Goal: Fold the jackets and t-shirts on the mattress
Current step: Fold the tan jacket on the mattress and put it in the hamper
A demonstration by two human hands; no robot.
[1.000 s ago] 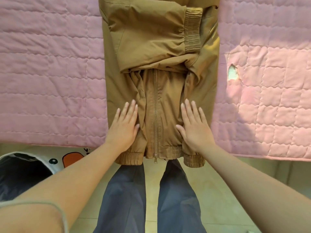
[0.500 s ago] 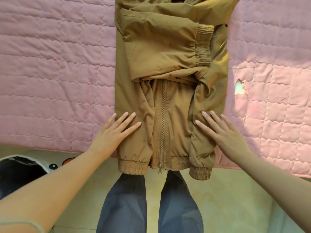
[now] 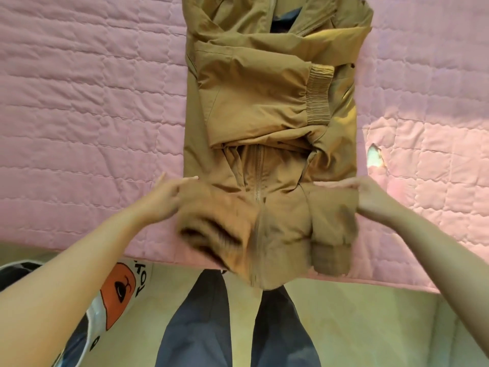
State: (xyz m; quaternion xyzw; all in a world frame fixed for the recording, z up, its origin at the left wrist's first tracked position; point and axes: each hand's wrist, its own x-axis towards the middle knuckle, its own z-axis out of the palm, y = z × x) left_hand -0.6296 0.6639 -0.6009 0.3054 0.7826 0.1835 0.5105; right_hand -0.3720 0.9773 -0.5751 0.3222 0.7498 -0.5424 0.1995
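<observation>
Jacket (image 3: 264,102) lies lengthwise on the mattress (image 3: 79,102), sleeves folded across. We hold its lower end raised above the mattress's near edge, our left hand (image 3: 164,198) and right hand (image 3: 370,198) each clutching one side.

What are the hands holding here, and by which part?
The brown jacket: the left hand grips its left side edge and the right hand grips its right side edge, both near its bottom end.
</observation>
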